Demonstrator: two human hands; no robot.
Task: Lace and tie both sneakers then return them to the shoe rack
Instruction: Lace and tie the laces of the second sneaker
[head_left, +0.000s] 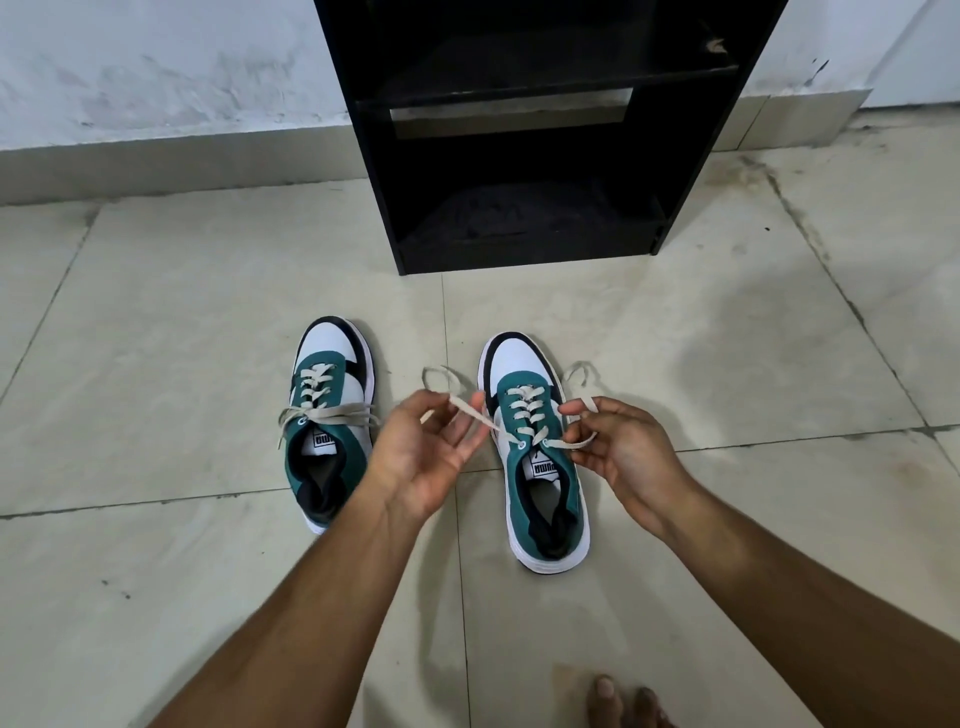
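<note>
Two lace ends are in your hands, one in each, and both come from the top eyelets of the right sneaker (535, 457). This sneaker stands on the tiled floor (727, 338) with its long axis running near to far, toe pointing far toward the black shoe rack (519, 156), heel near to you. Your left hand (431, 452) is on the left side of it, palm turned up, fingers half curled, and the left lace end (470, 410) is pinched between the thumb and the fingers. Your right hand (623, 447) is on the right side, touching the shoe's edge or just beside it; I cannot tell which. It pinches the right lace end (576, 444) with thumb and fingertips, the other fingers curled. Both hands are about equally near to the eyelets, so the crossing of the laces should happen over the tongue, between your hands. I judge the lacing finished here and the knot not yet made. The left sneaker (327, 426) stands parallel, well to the left, its lace (327, 413) lying across the top; whether it is a finished bow I cannot say.
</note>
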